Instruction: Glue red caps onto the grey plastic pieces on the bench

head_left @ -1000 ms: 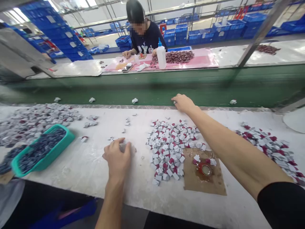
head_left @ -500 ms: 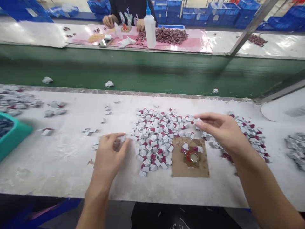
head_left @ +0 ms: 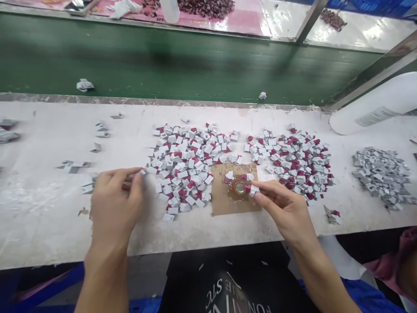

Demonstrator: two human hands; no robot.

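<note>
My right hand (head_left: 282,206) is closed in a pinch on a small grey-white piece with a dark red end (head_left: 253,190). Its red end is at the edge of a round metal-rimmed cap (head_left: 240,188), which sits in reddish, wet-looking liquid on a brown cardboard square (head_left: 221,206). A few similar pieces lie on the cardboard just behind the cap. My left hand (head_left: 115,204) is pinched at the left edge of a pile of grey-white and dark red pieces (head_left: 182,163). A small whitish piece (head_left: 142,172) shows at its fingertips, partly hidden.
Another mixed pile (head_left: 296,158) lies to the right, then a grey pile (head_left: 382,176). A white cylinder (head_left: 374,106) lies at the back right. Behind the table runs a green belt (head_left: 195,65) with scraps on it. Part of another person (head_left: 402,261) shows at lower right.
My right hand has come from the back of the pile toward me, bringing a piece to the cap on the cardboard. My left hand stays by the pile's left side. The view has tilted down.
</note>
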